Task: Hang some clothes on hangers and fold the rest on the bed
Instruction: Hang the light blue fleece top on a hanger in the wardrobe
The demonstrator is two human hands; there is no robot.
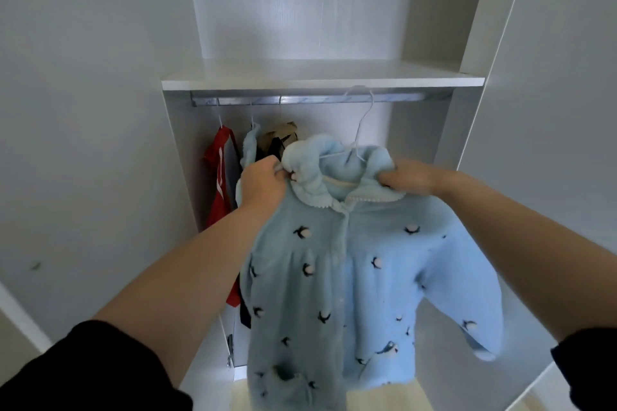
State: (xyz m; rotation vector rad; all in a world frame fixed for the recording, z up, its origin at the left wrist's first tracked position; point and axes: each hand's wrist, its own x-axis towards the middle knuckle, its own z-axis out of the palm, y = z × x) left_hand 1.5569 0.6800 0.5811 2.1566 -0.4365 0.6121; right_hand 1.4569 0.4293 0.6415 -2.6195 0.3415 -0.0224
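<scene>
- Two hands share one garment: the left hand (263,185) is clenched on the collar edge of the pale blue jacket (354,264), and the right hand (412,181) bunches the fabric at the opposite shoulder
- Below and between both hands the jacket hangs full length in front of an open wardrobe, and its hood flops forward just above the knuckles
- From the neck opening between the hands, a thin white hanger (361,125) rises to the rail (300,99) above them
- The fleecy cloth looks soft, light and limp, with no stiffness of its own, so it would probably slump off a tilted hanger
- The safest hold is likely at the shoulders, over the hanger's arms, or on the hanger's neck itself
- The hanger looks thin enough to twist under an uneven pull
- Hidden: the hanger's arms are inside the jacket, the fingertips are buried in fleece, and the hem is cut off at the bottom edge
- Whether the hook sits over the rail or only close to it, I cannot tell
- Beyond the left hand a red top (218,177) and other clothes hang, partly covered by that hand
</scene>
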